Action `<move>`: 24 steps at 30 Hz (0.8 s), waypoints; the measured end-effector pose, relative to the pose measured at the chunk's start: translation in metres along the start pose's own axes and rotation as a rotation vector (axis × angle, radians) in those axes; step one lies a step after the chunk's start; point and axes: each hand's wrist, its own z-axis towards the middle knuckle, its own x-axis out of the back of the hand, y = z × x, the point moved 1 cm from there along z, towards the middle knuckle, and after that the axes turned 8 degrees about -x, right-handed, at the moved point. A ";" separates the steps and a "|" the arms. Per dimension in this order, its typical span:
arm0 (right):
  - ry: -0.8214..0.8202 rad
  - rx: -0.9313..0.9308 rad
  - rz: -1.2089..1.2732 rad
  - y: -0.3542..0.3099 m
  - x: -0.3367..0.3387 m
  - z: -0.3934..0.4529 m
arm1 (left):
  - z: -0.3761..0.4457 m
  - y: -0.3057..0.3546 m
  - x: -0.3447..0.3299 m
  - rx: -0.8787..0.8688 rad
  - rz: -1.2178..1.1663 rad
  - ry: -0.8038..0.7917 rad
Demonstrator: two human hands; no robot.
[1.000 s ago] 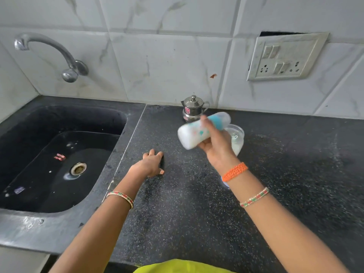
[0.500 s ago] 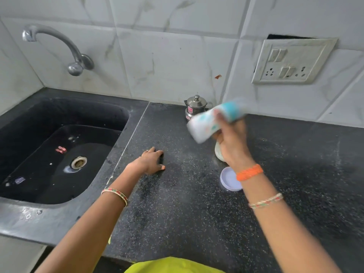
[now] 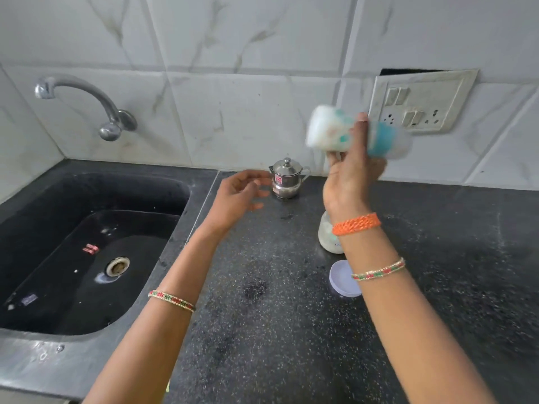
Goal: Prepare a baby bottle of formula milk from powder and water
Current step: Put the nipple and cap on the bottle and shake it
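Observation:
My right hand (image 3: 351,173) grips a baby bottle (image 3: 329,131) held sideways above the counter. The bottle is white with milk, has teal prints and a teal collar with a clear cap, and is blurred by motion. My left hand (image 3: 237,196) hovers open above the counter, fingers loosely spread, close to a small steel pot (image 3: 287,177) with a lid. A clear container (image 3: 328,236) with whitish powder stands on the counter, partly hidden behind my right wrist. Its pale lilac lid (image 3: 341,278) lies flat just in front of it.
A black sink (image 3: 87,258) with a drain and some water takes up the left. A steel tap (image 3: 87,106) juts from the tiled wall above it. A switch and socket plate (image 3: 420,102) is on the wall at right. The black speckled counter (image 3: 262,316) stretches right.
My right hand has lifted the bottle higher and to the right, still swinging it. My left hand has risen off the counter and opened near the steel pot.

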 end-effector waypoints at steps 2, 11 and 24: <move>-0.234 -0.149 -0.384 0.005 0.001 -0.010 | 0.000 0.005 0.002 -0.002 -0.017 0.021; -0.316 -0.069 -0.581 0.004 0.015 -0.016 | -0.002 0.007 0.015 0.034 -0.025 0.075; 0.149 0.028 0.083 0.017 0.016 -0.011 | -0.004 0.004 0.009 0.017 -0.057 0.108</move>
